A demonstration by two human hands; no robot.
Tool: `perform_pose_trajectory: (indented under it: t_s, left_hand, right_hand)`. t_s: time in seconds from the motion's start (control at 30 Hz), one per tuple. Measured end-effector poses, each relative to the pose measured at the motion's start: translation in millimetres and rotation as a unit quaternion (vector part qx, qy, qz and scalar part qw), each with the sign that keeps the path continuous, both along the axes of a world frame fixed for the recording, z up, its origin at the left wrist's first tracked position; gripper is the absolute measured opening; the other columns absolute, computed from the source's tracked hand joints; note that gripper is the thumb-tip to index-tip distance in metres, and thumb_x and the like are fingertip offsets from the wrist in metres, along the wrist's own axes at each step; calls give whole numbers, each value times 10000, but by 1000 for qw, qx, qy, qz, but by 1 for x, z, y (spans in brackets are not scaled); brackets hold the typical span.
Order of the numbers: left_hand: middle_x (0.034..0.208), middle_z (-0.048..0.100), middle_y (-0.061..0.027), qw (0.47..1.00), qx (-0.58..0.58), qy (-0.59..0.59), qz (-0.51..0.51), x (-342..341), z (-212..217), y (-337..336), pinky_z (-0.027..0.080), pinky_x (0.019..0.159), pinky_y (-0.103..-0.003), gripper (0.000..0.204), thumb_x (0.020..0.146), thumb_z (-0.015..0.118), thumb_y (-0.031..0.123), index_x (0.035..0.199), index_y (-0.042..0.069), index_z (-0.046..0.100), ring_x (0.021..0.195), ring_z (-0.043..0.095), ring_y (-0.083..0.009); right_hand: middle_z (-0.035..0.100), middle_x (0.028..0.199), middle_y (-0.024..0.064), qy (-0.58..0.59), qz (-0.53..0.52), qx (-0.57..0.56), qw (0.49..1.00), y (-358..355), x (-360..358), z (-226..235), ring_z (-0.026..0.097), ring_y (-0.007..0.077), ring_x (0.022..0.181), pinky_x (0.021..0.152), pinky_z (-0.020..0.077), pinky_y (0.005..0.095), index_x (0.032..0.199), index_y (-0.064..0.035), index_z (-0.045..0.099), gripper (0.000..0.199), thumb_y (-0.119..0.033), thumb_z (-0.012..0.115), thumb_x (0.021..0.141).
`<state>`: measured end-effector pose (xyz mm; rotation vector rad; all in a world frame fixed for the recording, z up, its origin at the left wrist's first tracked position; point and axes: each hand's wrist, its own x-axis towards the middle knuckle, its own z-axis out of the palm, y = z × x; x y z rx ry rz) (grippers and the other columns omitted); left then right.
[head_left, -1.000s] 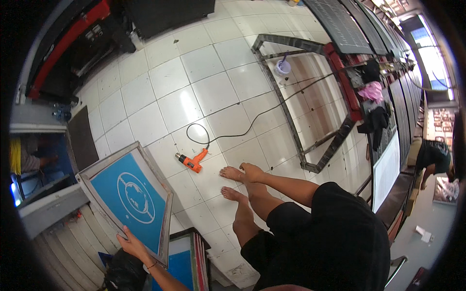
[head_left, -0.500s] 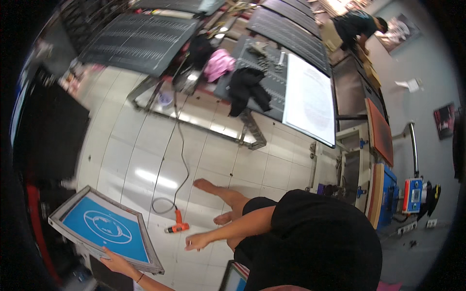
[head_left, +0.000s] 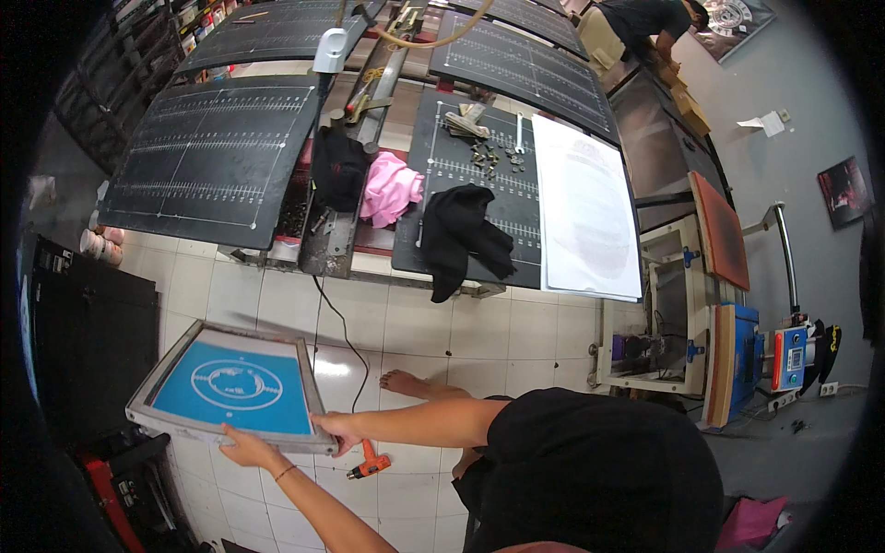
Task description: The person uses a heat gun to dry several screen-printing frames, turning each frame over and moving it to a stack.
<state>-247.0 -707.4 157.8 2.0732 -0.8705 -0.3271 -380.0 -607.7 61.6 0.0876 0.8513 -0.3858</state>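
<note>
A silk-screen printing frame (head_left: 318,392) with a grey border and blue mesh, bearing a white round design, is held tilted above the floor at the lower left. My left hand (head_left: 247,449), below a thin bracelet, grips its near edge, fingers hidden underneath. At the right near corner my right hand (head_left: 337,429) is closed on the border, its fingers partly out of sight. An orange heat gun (head_left: 371,464) lies on the tiles just beyond the frame's right corner, its cord running up toward the press.
Dark printing pallets (head_left: 207,152) of a large press fill the far side. On one lie a black cloth (head_left: 466,235), a wrench (head_left: 520,134), small hardware and white sheets (head_left: 588,212). A pink cloth (head_left: 392,189) sits beside it. Another person (head_left: 636,23) bends over boxes at the far right.
My right hand, free over the floor before, has taken hold of the frame's right corner. The frame has shifted right and up in view, and the press appears nearer.
</note>
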Motion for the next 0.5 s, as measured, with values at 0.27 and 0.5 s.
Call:
perform_pose_trajectory:
  t_s: [0.27,0.5]
  left_hand:
    - [1306,522,-279,994,18,25,-109,-34,-27,-63,369,1050,-421,604,954,582,398,1296,-90,480,1214,499,-381]
    - [1222,603,-236,955,109,121,-248,-29,-13,8,424,992,-393,473,990,536,344,1229,-64,528,1174,565,-329]
  right_hand:
    - [542,1057,45,140,-161,64,975,-50,-22,-48,521,211,891,675,464,395,1183,-162,511,401,-505,486,977]
    - [573,863,111,32,-179,119,976,-131,-132,-69,596,216,655,418,470,273,1095,-96,543,287,-356,459,1010]
